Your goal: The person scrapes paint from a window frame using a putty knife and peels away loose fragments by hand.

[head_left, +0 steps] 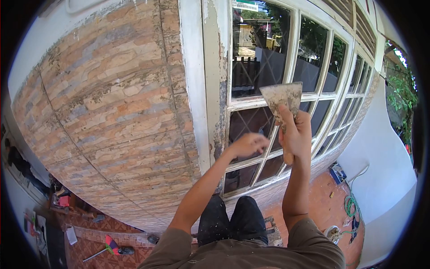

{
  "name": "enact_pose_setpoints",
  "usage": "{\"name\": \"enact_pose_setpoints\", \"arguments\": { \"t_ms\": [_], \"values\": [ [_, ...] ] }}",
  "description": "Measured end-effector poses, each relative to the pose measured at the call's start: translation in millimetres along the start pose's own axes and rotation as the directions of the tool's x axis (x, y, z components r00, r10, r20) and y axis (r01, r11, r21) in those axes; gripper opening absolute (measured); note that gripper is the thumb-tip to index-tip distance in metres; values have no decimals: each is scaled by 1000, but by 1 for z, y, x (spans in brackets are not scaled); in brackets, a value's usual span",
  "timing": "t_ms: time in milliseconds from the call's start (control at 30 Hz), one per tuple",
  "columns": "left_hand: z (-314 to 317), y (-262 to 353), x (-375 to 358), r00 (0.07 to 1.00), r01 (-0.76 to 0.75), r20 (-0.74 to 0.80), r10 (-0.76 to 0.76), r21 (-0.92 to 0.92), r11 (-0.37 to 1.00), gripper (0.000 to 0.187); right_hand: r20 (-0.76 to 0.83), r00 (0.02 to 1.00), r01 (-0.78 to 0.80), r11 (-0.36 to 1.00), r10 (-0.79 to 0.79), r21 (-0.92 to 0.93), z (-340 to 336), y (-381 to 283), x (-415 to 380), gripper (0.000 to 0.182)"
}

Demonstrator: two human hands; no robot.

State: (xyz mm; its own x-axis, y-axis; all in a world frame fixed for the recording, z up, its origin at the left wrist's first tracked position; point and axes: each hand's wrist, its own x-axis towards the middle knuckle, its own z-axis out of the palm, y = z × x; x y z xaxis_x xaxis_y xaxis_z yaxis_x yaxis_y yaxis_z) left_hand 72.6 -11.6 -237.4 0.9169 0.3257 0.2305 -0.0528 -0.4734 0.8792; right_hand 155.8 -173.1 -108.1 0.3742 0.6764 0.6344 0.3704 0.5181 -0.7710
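My right hand [295,132] is closed around the wooden handle of a putty knife [284,96]. Its wide blade points up and is smeared with dried, dirty residue; the thumb lies along the lower blade. Behind it is a white-painted window frame [257,104] with worn, chipped paint and several glass panes. My left hand [249,145] hovers in front of a lower pane, slightly blurred, its fingers loosely bent and apart with nothing visible in them. It touches neither the knife nor, as far as I can tell, the frame.
Stone-patterned wall tiles [112,103] cover the wall to the left. Below right, on the tiled floor [320,197], are a green hose [350,205], a bucket [333,233] and a blue box [337,173]. A broom [112,245] lies below left. A person [24,168] is at the far left.
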Motion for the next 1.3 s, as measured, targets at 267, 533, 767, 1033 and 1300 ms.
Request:
{"name": "enact_pose_setpoints", "arguments": {
  "t_ms": [267, 533, 767, 1033, 1300],
  "values": [
    [-71, 135, -16, 813, -459, -538, 222, -358, 813, 45, 239, 969, -152, 902, 57, 403, 60, 3, 75, 35],
    [-103, 196, -14, 538, -346, -832, 132, -75, 935, 32, 228, 974, -151, 771, 8, 619, 120, -13, 121, 31],
    [-137, 178, 6, 440, -375, -874, 205, 29, 927, 29, 135, 990, -128, 738, 49, 663, 144, -8, 135, 29],
    [-151, 193, 19, 418, -282, -867, 272, 161, 946, 31, 17, 998, -53, 819, 53, 571, 145, -13, 155, 31],
    [-144, 206, 25, 358, -265, -904, 232, 140, 954, 39, 32, 998, -57, 795, 47, 604, 133, -26, 154, 25]
  ]
}}
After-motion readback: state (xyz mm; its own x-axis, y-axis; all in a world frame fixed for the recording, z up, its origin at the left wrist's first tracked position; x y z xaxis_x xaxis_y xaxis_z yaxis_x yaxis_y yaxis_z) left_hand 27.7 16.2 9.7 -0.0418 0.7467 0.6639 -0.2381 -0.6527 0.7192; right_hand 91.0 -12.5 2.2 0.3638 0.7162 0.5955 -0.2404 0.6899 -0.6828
